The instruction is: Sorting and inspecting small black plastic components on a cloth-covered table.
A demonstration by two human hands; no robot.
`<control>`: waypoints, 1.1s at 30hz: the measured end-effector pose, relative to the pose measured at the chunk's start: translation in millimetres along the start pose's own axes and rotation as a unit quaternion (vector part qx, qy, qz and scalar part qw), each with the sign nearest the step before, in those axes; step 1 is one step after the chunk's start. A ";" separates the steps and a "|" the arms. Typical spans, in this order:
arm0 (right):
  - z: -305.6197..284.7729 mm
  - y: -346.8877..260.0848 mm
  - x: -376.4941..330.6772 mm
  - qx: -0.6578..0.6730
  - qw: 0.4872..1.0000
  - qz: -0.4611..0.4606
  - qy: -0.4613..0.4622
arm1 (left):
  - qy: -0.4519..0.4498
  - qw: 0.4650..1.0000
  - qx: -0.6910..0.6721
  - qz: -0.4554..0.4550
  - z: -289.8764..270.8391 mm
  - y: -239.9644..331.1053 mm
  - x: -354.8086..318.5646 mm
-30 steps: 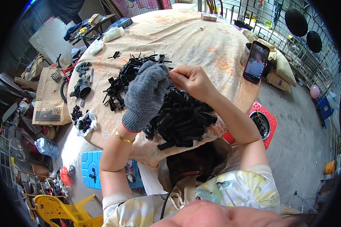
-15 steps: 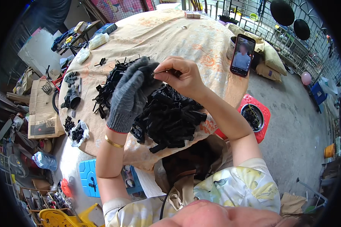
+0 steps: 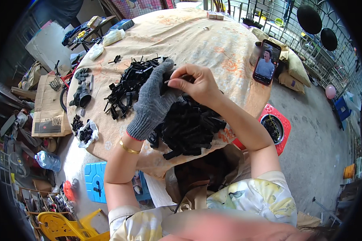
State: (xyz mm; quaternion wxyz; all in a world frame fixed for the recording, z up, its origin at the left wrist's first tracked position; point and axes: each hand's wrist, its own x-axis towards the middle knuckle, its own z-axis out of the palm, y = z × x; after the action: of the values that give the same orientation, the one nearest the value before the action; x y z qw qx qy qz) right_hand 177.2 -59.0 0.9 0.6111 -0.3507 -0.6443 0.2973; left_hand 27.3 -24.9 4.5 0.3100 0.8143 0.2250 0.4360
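Pinching a thin black piece (image 3: 173, 79) between thumb and finger of the bare right hand (image 3: 197, 85), fingers closed tight on it. Curling the gloved left hand (image 3: 153, 102), in a grey knit glove, up against that same piece, over the middle of the table (image 3: 197, 36). Hard telling whether the left hand is gripping it or only touching, since the glove is hiding the fingertips.

Sitting right over a big heap of black parts (image 3: 191, 126) at the near edge of the table. Risking a slip here: so small a piece could be dropping out of the pinch and getting lost in the heap, all the same colour. Risking a snag too, with the fuzzy glove catching on little edges. Leaning close to the near edge, so a bump could be pushing parts off onto the floor.

Lying to the left, a second spread of black parts (image 3: 126, 84). Standing at the far right, a phone (image 3: 266, 62) with its screen lit, close to the table's edge.

Blurring at the rim of the picture. Too small to be making out the shape of each part.
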 end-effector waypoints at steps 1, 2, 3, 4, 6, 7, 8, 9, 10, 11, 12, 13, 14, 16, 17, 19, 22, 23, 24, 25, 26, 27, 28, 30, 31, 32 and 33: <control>-2.0 1.3 0.9 -0.019 1.000 -0.008 0.018 | 0.001 1.000 -0.002 0.000 1.1 1.4 0.7; -5.7 1.7 1.9 -0.021 1.000 -0.007 0.017 | -0.015 0.985 -0.161 -0.060 2.1 5.6 2.1; -10.9 1.3 2.7 0.010 0.999 0.024 0.025 | -0.031 0.941 -0.315 -0.118 2.8 7.3 2.9; -13.7 -0.5 3.1 0.042 0.997 0.054 0.032 | -0.029 0.942 -0.314 -0.118 0.8 6.7 2.7; -12.8 -2.6 1.9 0.045 0.997 0.070 0.004 | -0.022 0.929 -0.341 -0.144 -3.5 4.2 3.5; -10.8 -1.8 1.0 0.021 0.998 0.063 -0.016 | -0.021 0.929 -0.340 -0.144 -4.3 3.5 3.8; -9.2 -0.2 0.6 -0.002 0.998 0.056 -0.036 | -0.025 0.928 -0.343 -0.140 -5.0 2.8 4.1; -8.3 3.9 1.6 0.018 0.997 0.059 -0.036 | -0.030 0.928 -0.346 -0.136 -5.4 2.1 4.1; -7.9 2.3 2.2 0.020 0.997 0.058 -0.038 | -0.028 0.928 -0.344 -0.137 -5.4 0.8 3.3; -8.6 -1.2 2.5 0.008 0.996 0.075 -0.048 | -0.019 0.949 -0.297 -0.103 -4.2 -0.7 2.4; -8.3 -3.7 2.8 -0.004 0.994 0.091 -0.057 | -0.010 0.966 -0.248 -0.070 -4.0 -1.3 1.6; -8.4 -4.5 2.7 -0.004 0.994 0.091 -0.058 | -0.010 0.966 -0.248 -0.070 -4.1 0.3 1.9; -8.2 -5.1 2.2 -0.012 0.993 0.097 -0.062 | -0.016 0.966 -0.248 -0.070 -4.8 3.2 1.8; -8.1 -4.2 1.6 -0.020 0.992 0.104 -0.066 | -0.022 0.966 -0.249 -0.071 -5.0 3.9 2.1; -7.8 -2.2 1.1 0.002 0.994 0.091 -0.067 | -0.014 0.975 -0.218 -0.047 -5.2 2.2 2.3; -6.7 -0.2 0.6 0.025 0.994 0.078 -0.068 | -0.006 0.982 -0.186 -0.023 -5.3 1.4 2.1; -4.7 -1.2 -0.1 0.027 0.994 0.089 -0.060 | 0.028 0.996 -0.040 0.071 -4.9 3.0 0.7; -4.1 -4.3 -0.6 0.044 0.992 0.098 -0.062 | 0.052 0.993 0.000 0.104 -4.0 4.9 -0.4; -3.4 -5.8 -1.1 0.061 0.990 0.107 -0.064 | 0.075 0.987 0.040 0.136 -3.5 6.7 -1.2; -3.0 -5.8 -1.8 0.062 0.990 0.108 -0.064 | 0.075 0.987 0.040 0.136 -3.2 9.0 -1.3; -2.5 -5.7 -2.2 0.082 0.990 0.095 -0.063 | 0.090 0.979 0.074 0.169 -3.1 11.5 -1.1; -2.6 -5.4 -2.6 0.102 0.989 0.083 -0.061 | 0.104 0.968 0.108 0.201 -2.6 12.5 -0.9; -2.4 -5.4 -2.4 0.104 0.989 0.082 -0.061 | 0.103 0.968 0.110 0.201 -3.0 13.4 -0.8; -4.4 -4.1 0.5 0.100 0.990 0.063 -0.077 | 0.112 0.962 0.122 0.218 -4.3 14.4 -0.1; -9.4 -2.9 2.5 0.100 0.990 0.063 -0.075 | 0.110 0.962 0.121 0.219 -4.9 13.5 -0.3; -16.3 -1.6 5.2 0.092 0.991 0.037 -0.086 | 0.058 0.984 0.057 0.155 -7.9 12.3 -1.0; -22.9 -0.3 8.1 0.084 0.992 0.011 -0.098 | 0.005 0.996 -0.007 0.090 -11.3 11.5 -1.8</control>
State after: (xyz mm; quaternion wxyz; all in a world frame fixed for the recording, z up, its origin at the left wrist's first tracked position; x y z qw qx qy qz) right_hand 200.0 -53.6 7.6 0.5691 -0.2749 -0.6698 0.3897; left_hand 17.9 -30.6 16.4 0.2737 0.8273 0.1491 0.4674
